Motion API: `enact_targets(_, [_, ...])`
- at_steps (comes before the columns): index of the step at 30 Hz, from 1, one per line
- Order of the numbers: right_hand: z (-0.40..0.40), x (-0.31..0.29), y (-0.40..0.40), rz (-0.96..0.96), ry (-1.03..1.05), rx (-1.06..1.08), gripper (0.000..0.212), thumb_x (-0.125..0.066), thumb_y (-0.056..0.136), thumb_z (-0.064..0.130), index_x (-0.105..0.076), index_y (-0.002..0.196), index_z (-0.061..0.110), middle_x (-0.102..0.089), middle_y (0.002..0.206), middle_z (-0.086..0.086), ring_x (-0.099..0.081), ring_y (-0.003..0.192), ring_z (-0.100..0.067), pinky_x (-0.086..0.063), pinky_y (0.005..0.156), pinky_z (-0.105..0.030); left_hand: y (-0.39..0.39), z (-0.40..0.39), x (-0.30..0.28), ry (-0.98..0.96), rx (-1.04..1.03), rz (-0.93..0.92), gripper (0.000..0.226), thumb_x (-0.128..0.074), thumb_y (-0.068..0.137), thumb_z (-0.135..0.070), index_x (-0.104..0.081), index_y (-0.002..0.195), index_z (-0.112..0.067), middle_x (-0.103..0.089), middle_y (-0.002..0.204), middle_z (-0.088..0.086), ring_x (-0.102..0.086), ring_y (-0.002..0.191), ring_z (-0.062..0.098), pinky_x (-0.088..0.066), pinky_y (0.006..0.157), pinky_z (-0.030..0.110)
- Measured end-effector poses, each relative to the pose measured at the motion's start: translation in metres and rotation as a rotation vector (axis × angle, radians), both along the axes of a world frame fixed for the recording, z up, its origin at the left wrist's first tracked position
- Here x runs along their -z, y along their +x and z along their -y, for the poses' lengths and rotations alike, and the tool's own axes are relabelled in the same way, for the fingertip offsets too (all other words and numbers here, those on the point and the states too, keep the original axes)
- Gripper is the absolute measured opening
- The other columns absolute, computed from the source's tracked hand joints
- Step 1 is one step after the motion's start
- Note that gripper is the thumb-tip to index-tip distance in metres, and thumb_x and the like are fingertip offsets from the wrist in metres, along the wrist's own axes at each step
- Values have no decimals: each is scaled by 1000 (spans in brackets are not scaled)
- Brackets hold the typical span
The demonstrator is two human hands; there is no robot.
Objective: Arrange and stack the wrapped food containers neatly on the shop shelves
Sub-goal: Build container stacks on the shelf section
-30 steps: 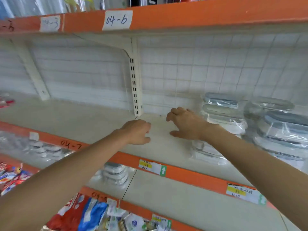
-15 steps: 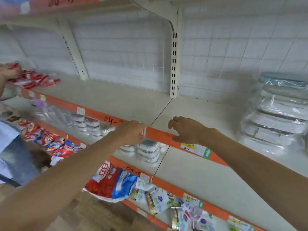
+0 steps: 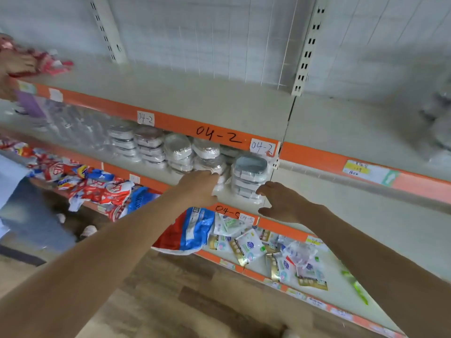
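- Both hands reach toward the middle shelf point(image 3: 156, 172), the one under the orange edge point(image 3: 170, 123) marked 04-2
- left hand point(image 3: 199, 189) has its fingers against a stack of round wrapped containers point(image 3: 209, 159); whether the fingers actually curl round the plastic wrap I cannot tell, since the fingertips are lost in blur and glare
- right hand point(image 3: 278, 203) is released, fingers spread and relaxed, hovering just in front of and to the right of a stack of rectangular wrapped containers point(image 3: 249, 178); it holds nothing and does not touch the stack
- the rectangular stack stands at the right end of the middle shelf, close beside the slotted upright; its top lid looks grey-blue under clear wrap
- more wrapped containers point(image 3: 148, 146) sit in a row to the left along the same shelf, several stacks deep; further left the row turns too blurred to tell apart
- another blurred pile of wrapped containers point(image 3: 439, 125) lies on the upper shelf point(image 3: 244, 103) at far right
- lower shelf point(image 3: 336, 276) carries scattered small sachets point(image 3: 246, 245); a red and blue bag point(image 3: 188, 232) hangs over its front edge
- red and white packets point(image 3: 97, 189) are heaped further left on a lower level
- another person's hand point(image 3: 14, 62) rests on red packets point(image 3: 48, 62) at the upper left; a leg in jeans point(image 3: 24, 206) shows at the left edge above the wooden floor point(image 3: 195, 301)
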State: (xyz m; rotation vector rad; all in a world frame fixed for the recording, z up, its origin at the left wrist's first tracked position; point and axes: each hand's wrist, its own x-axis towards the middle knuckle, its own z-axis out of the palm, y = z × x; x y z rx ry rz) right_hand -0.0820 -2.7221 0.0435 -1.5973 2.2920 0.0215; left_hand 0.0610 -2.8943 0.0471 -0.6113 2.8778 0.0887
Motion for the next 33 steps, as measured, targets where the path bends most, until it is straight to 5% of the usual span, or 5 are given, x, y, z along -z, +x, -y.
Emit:
enact_targets(9, [4,66,-18,18,-59,185,70,-57,91,40,-25,146,8,-31,145,-9,-29,132,-25,-31,106,-33,-25,11,66,141,-1,-27,52,-61,86,-31,-44,128,-5,-48,125,10,-48,115,26,-43,89,36])
enact_targets(18, [81,143,-94,-21,-382,303,81,-67,83,43,-28,143,5,-31,145,-11,-28,131,-27,-27,109,-36,-94,61,153,28,25,-219,57,-64,85,-37,-42,127,-5,-45,130,10,-43,120,25,-35,80,30])
enact_targets(24, [124,173,-138,-129,-365,246,100,-70,74,57,-22,146,9,-24,149,-10,-23,135,-29,-24,113,-41,-124,91,196,9,37,-340,59,-68,80,-48,-48,117,-7,-46,117,6,-44,111,23,-28,74,28])
enact_targets(30, [128,179,-144,-191,-402,306,102,-72,64,63,-29,142,13,-31,138,-12,-27,129,-32,-27,107,-45,-140,91,213,-2,100,-444,76,-73,72,-55,-43,125,-9,-43,119,2,-41,113,18,-34,88,26])
enact_targets(33, [94,183,-143,-50,-521,430,101,-76,60,59,-33,139,13,-31,123,-6,-31,123,-28,-31,106,-39,-153,86,208,34,128,-412,95,-75,68,-58,-33,138,-7,-38,135,5,-37,126,21,-34,101,32])
